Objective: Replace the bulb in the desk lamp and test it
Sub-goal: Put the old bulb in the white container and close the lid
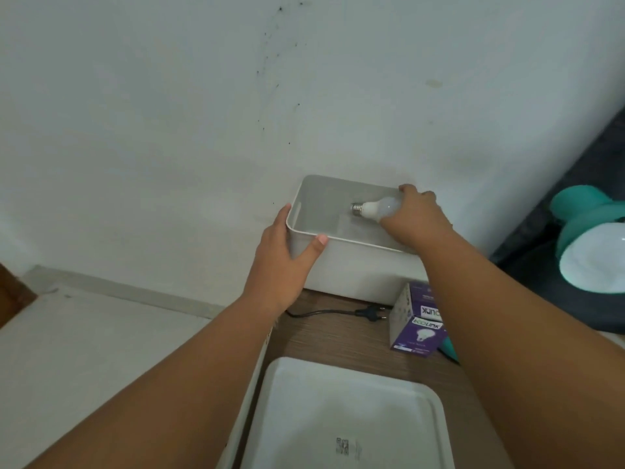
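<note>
A white bulb (375, 208) with a metal screw base is inside the white open box (351, 265), its base pointing left. My right hand (417, 214) is wrapped around the bulb's round end, inside the box. My left hand (287, 252) grips the box's left front corner, thumb on the front rim. The teal desk lamp (590, 245) stands at the far right, its shade facing me with a white bulb inside. The lamp's black plug (370, 313) and cord lie unplugged on the wooden desk (331, 336).
A purple bulb carton (417, 321) lies on the desk just in front of the box. A white lid or tray (345, 414) lies near me at the desk's front. The box stands against the white wall (203, 130). The floor lies to the left, below the desk's edge.
</note>
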